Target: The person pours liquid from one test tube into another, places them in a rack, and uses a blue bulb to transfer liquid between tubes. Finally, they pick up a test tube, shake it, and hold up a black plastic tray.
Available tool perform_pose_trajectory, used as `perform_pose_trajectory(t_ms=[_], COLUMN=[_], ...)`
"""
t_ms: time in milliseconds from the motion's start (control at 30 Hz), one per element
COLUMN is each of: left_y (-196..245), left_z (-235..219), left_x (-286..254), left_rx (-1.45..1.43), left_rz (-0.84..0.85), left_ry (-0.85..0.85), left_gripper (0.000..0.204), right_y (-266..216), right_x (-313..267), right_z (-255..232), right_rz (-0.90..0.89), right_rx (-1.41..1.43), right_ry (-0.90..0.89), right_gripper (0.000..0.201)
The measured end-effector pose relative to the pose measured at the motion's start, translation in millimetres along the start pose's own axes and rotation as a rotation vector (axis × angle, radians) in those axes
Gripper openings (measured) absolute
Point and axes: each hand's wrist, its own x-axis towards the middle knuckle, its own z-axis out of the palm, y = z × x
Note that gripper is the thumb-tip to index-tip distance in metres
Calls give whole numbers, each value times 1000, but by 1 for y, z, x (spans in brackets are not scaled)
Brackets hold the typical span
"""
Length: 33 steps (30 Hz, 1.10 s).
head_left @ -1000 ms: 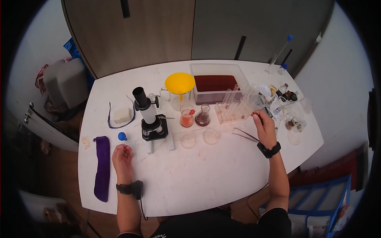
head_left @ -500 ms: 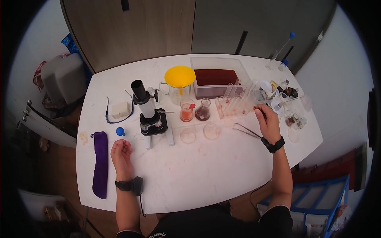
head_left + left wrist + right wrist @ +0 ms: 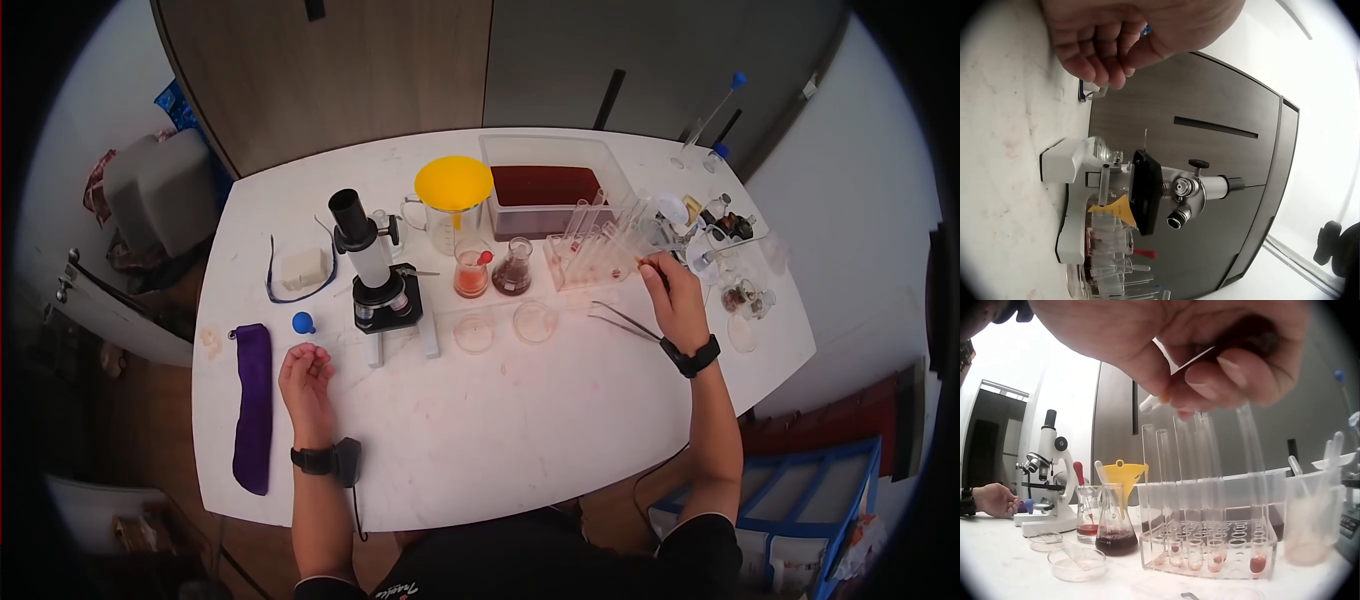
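Observation:
My right hand [image 3: 678,300] is raised just right of the test tube rack [image 3: 592,275]. In the right wrist view its thumb and fingers pinch a slim, dark red object [image 3: 1200,357] with a pale rounded tip; I cannot tell its kind. Several test tubes [image 3: 1255,487] stand in the rack, some with reddish matter at the bottom. Tweezers [image 3: 625,320] lie near the right wrist. My left hand [image 3: 308,380] has loosely curled fingers and holds nothing; it is between a blue rubber bulb [image 3: 303,322] and a purple cloth pouch [image 3: 252,410].
A microscope [image 3: 375,270] stands right of the left hand. Beyond are a beaker of red liquid [image 3: 471,275], a dark-filled conical flask [image 3: 513,272], a yellow funnel [image 3: 454,183] and a plastic tub [image 3: 550,225]. Petri dishes [image 3: 535,321] lie in front; jars [image 3: 745,297] stand at right.
The head view has tilted, so the table sits higher in the picture. The right hand stays beside the rack with its pinch kept. The left hand has barely moved.

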Motion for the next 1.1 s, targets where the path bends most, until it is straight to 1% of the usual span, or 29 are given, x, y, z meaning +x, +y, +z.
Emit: perform_pose_trajectory(t_ms=[333,433,700,1100], left_y=[-1,-2,-5,-6], left_z=[-2,-4,-7,-6], left_x=[0,2,2,2], left_rx=[-3,-39,-57,-44], left_rz=[3,10,20,21], left_ry=[-2,-28,-26,-25], left_gripper=[8,9,23,19], right_y=[-3,-2,-2,-4], right_x=[-1,0,0,2], right_z=[-2,-2,-2,-2], right_rz=[18,17,6,0], right_rx=[-26,-39,-41,-41], right_ry=[-1,-4,3,7], right_gripper=[18,17,17,18])
